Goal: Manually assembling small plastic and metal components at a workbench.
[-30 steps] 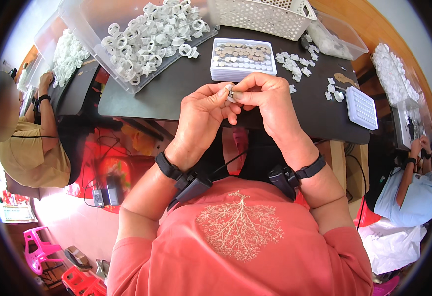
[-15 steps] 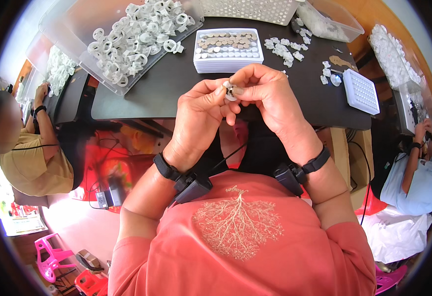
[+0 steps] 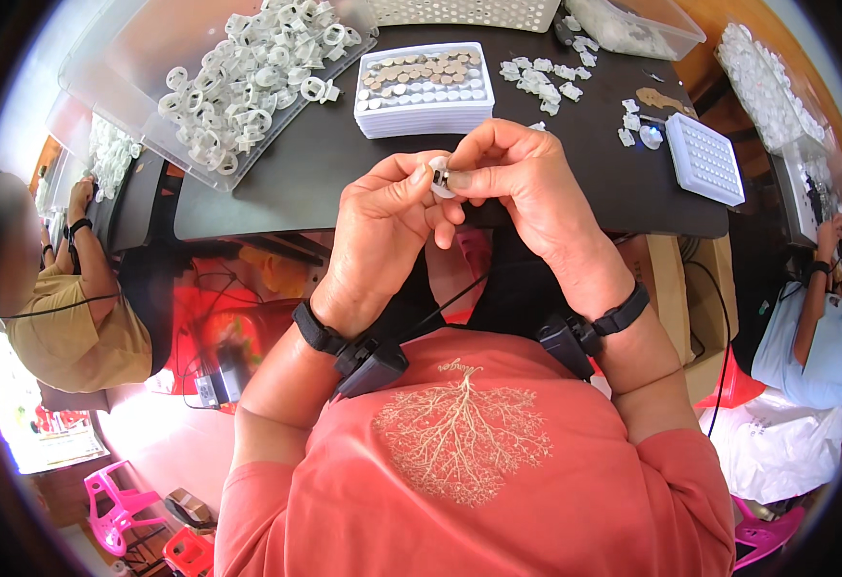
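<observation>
Above the near edge of the dark table, my left hand (image 3: 377, 212) pinches a small white plastic housing (image 3: 439, 183) with a dark opening, between thumb and fingers. My right hand (image 3: 531, 188) is closed at its right side, thumb and forefinger pressed against the opening. Whether a small piece sits between those right fingertips is hidden. Just beyond my hands stands a stack of white trays (image 3: 425, 122), the top one holding rows of coin-shaped metal pieces (image 3: 421, 69) that look like button cells.
A clear bin (image 3: 238, 178) of white ring-shaped plastic parts (image 3: 248, 82) stands at the far left. Loose white pieces (image 3: 546, 82) lie right of the trays. Another white tray (image 3: 704, 159) is at the right edge. Other people work at left (image 3: 75, 327) and right (image 3: 815, 337).
The white housing has turned slightly in my fingers, and its dark opening shows more plainly. Both hands keep their pinch. The view has shifted a little.
</observation>
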{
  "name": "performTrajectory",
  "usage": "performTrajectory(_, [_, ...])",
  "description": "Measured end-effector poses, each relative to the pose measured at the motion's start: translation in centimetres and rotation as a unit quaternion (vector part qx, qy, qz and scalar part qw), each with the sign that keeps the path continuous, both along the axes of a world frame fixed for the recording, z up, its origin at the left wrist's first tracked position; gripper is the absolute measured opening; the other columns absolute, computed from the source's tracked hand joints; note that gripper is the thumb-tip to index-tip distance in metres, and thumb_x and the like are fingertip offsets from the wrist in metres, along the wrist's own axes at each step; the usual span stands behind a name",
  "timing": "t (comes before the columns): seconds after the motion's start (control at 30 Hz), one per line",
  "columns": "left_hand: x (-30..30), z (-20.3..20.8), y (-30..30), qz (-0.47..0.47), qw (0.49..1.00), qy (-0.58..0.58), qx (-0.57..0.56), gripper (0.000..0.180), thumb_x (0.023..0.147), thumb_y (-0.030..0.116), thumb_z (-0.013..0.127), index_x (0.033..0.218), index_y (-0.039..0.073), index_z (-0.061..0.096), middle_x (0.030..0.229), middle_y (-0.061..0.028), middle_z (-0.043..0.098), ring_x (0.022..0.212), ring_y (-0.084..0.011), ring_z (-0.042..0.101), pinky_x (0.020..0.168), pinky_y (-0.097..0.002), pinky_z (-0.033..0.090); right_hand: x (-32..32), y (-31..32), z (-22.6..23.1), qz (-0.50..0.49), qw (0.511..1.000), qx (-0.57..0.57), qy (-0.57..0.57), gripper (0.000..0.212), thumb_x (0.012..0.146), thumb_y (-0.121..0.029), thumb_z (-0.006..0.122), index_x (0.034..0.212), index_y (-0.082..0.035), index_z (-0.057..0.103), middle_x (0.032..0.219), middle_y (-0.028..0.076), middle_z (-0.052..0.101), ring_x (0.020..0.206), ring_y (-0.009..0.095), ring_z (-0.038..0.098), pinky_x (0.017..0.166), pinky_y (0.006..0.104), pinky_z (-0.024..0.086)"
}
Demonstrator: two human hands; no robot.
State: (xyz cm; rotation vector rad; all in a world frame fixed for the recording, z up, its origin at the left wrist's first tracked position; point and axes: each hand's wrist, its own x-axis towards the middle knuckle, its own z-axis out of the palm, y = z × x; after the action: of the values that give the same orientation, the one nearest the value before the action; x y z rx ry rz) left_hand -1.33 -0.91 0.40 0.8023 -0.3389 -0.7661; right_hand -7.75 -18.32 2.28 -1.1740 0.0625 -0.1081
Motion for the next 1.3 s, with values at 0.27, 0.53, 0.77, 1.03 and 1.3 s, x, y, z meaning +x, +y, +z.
performTrajectory(0.27, [-0.9,0.1,-0.4,0.009,1.000,-0.002,0.003,0.026,0.100,0.013,0.060,0.115,-0.008,0.061,0.099,-0.0173,0.067,0.078,-0.0246,0.068,0.059,-0.0313,0.053,-0.2,-0.5,-0.3,0.000,1.000,0.003,0.003,0.008,0.081,0.002,0.073,0.088,0.000,0.070,0.080,0.006,0.070,0.069,0.011,0.062,0.066,0.0235,0.047])
performTrajectory(0.53, [-1.0,0.0,-0.5,0.007,1.000,0.000,0.003,0.021,0.099,0.010,0.060,0.113,-0.005,0.061,0.100,-0.0163,0.067,0.078,-0.0248,0.068,0.059,-0.0319,0.054,-1.2,-0.1,0.5,-0.012,0.999,-0.017,-0.032,0.009,0.086,0.002,0.069,0.095,0.003,0.067,0.080,0.009,0.069,0.065,0.013,0.063,0.066,0.0260,0.050])
performTrajectory(0.77, [-0.9,-0.2,-0.8,-0.024,1.000,0.015,-0.002,0.023,0.099,0.010,0.060,0.114,-0.007,0.061,0.100,-0.0167,0.067,0.079,-0.0256,0.068,0.059,-0.0317,0.054,-1.8,-0.7,0.5,-0.014,1.000,-0.008,0.001,0.011,0.087,0.003,0.069,0.097,0.004,0.065,0.080,0.008,0.068,0.065,0.013,0.063,0.065,0.0267,0.051])
performTrajectory(1.03, [-1.6,-0.1,-1.3,0.019,1.000,0.002,0.007,0.019,0.098,0.010,0.062,0.111,-0.005,0.063,0.101,-0.0159,0.067,0.080,-0.0259,0.068,0.061,-0.0337,0.056,-1.7,0.7,-0.4,-0.091,0.993,-0.058,-0.044,0.011,0.089,0.001,0.070,0.097,0.002,0.062,0.080,0.008,0.066,0.065,0.010,0.061,0.059,0.0244,0.050])
performTrajectory(1.3, [-1.1,0.5,-0.9,-0.005,1.000,-0.005,-0.012,0.027,0.096,0.007,0.065,0.119,-0.007,0.062,0.103,-0.0160,0.068,0.081,-0.0252,0.068,0.059,-0.0326,0.057,-2.5,0.9,0.8,-0.073,0.983,-0.139,-0.098,0.008,0.091,0.000,0.068,0.096,0.001,0.061,0.081,0.006,0.066,0.067,0.009,0.060,0.060,0.0242,0.050])
